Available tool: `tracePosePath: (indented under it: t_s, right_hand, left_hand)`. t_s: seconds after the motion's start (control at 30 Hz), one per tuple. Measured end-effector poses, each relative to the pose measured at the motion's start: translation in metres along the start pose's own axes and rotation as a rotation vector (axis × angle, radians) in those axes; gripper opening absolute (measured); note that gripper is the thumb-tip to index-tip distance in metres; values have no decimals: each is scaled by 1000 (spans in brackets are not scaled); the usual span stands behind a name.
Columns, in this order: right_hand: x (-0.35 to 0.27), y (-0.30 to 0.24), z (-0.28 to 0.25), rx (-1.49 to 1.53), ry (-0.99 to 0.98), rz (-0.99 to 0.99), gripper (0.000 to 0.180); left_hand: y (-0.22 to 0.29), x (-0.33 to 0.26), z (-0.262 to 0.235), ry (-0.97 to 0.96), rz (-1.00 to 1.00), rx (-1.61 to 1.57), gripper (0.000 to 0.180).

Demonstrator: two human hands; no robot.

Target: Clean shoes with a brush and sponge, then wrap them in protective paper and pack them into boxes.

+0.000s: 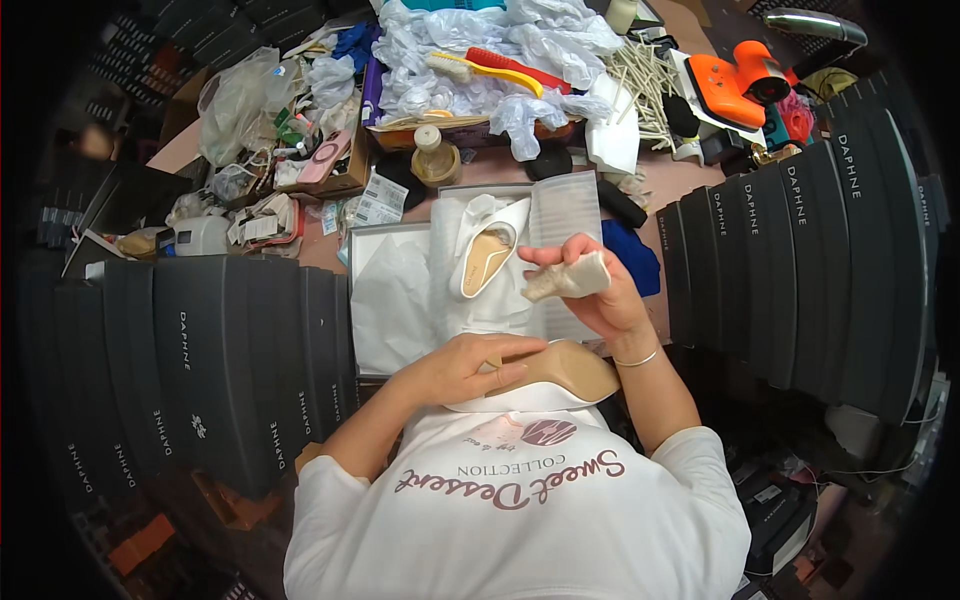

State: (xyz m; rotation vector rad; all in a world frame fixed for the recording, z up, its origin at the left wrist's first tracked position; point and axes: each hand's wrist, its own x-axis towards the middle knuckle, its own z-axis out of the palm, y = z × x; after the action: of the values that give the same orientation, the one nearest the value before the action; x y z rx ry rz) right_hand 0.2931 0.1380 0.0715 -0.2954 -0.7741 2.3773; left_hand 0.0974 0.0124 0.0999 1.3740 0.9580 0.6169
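My left hand (455, 368) lies on a white shoe (570, 372), its fingers across the tan sole, which faces up. The shoe rests close against my shirt, toe to the right. Above it, my right hand (600, 290) pinches a small off-white piece (568, 278) with a flat white end and a ragged beige end; its material is unclear. The piece is apart from the sole. Beyond my hands, the other white shoe (487, 262) lies in an open grey shoebox (372, 232) lined with white tissue paper (395, 290), its tan insole showing.
Dark grey shoeboxes stand stacked at left (210, 370) and right (780, 240). A capped bottle (437, 165) stands behind the open box. Farther back are a bin of crumpled plastic (420, 70), a yellow brush (500, 75), white sticks (645, 90) and an orange tool (722, 92).
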Motion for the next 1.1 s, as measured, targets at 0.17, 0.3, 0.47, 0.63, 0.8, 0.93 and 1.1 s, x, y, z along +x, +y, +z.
tracePosePath:
  t_s: [0.17, 0.3, 0.47, 0.63, 0.8, 0.93, 1.1]
  right_hand:
    - [-17, 11, 21, -281, -40, 84, 10]
    - [-33, 5, 33, -618, -158, 262, 17]
    - [-45, -7, 60, -435, 94, 356, 15]
    - [-60, -1, 70, -1283, -108, 126, 28]
    - [-83, -13, 76, -878, 154, 159, 23]
    - [-72, -8, 92, -1250, -69, -151, 21]
    - [-63, 22, 101, -1627, -386, -305, 23]
  left_hand:
    - [-6, -11, 3, 130, -127, 48, 42]
    - [-6, -20, 8, 132, -113, 1, 43]
    - [0, -20, 13, 106, -10, 44, 33]
    - [16, -20, 13, 95, -68, 156, 31]
    - [9, -24, 27, 221, 181, 244, 30]
    - [8, -24, 22, 98, 147, 244, 32]
    - [0, -25, 25, 35, 173, 106, 30]
